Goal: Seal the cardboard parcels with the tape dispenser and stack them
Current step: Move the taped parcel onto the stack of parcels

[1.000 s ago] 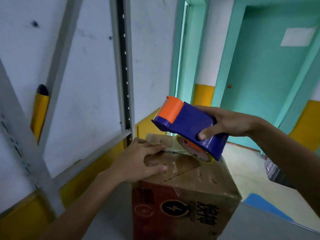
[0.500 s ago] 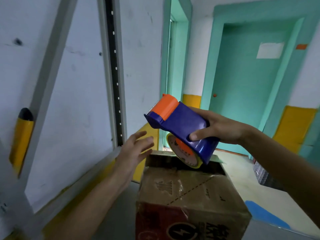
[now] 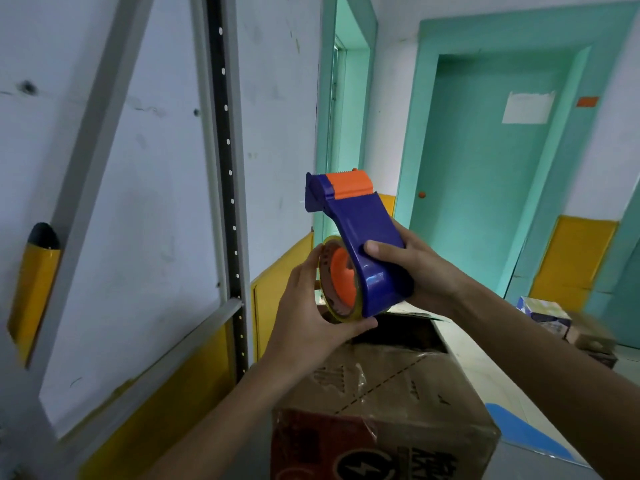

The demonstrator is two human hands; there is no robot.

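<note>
Gripping the body of the blue-and-orange plastic tape dispenser, likely light and rigid: right hand; left hand clasps its yellowish tape roll.

Blue-orange tape dispenser tilted upright above half-open cardboard parcel.

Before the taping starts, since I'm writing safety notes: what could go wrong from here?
1. The left hand holds the tape roll while the toothed cutter atop the tape dispenser is bare; fingers sliding up could get nicked.
2. The right hand grips the dispenser, so neither hand holds the cardboard box, whose top is open at the far side; tape may bridge a gap.
</note>
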